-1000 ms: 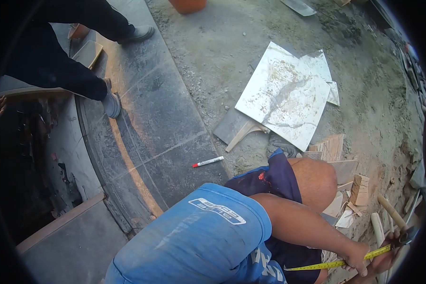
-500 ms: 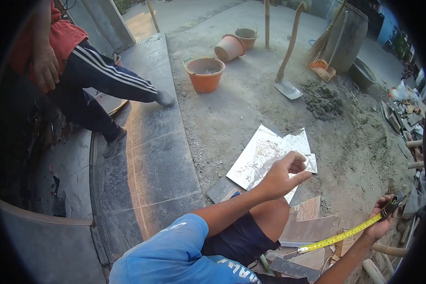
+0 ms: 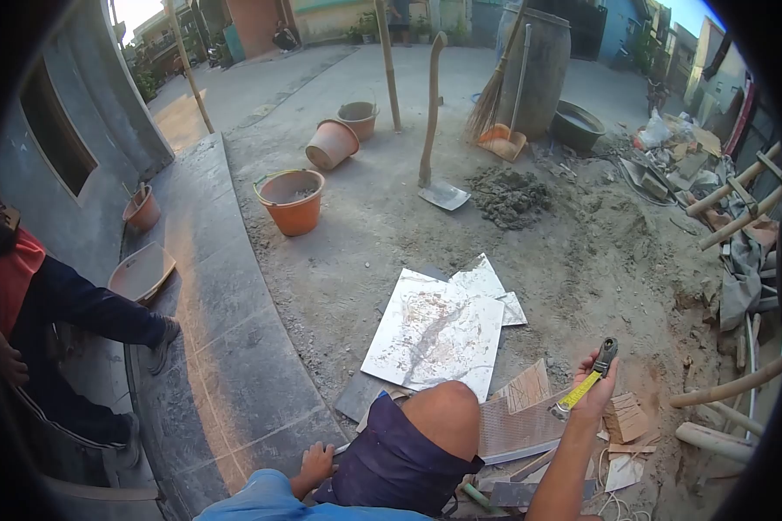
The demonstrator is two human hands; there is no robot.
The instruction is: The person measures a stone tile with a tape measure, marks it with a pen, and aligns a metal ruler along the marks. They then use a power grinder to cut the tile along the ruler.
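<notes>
Lower right, the right hand grips a tape measure, its flat yellow strip jutting from a dark, rounded case. Bottom centre-left, beside dusty grey tiles, the left hand has an unclear grip.

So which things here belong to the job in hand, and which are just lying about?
Probably the job:
Tape, in the right hand
Possibly a pen, by the left hand

Seemingly just lying about:
Orange bucket
Hoe
Broom
Basin
</notes>
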